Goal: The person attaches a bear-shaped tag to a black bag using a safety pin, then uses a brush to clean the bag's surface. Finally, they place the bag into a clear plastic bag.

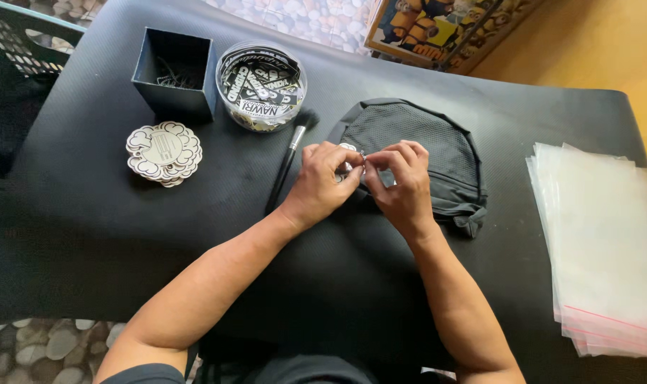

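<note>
Resting under your pinch, the black mesh cap [430, 153] lies on the black table [88, 213]. Your left hand [325, 179] and right hand [403, 181] meet fingertip to fingertip, pinched on a small silver pin [362, 158] at the cap's near edge.

— What does the person wear on the arms?

— Nothing I can see. Both forearms are bare up to the upper arm. Only at the bottom edge a short dark sleeve shows on the left arm.

— Any watch, ring or glove?

— No glove on the left hand [322, 183] or the right hand [401, 183]. Rings I cannot tell; fingers are too small.
</note>
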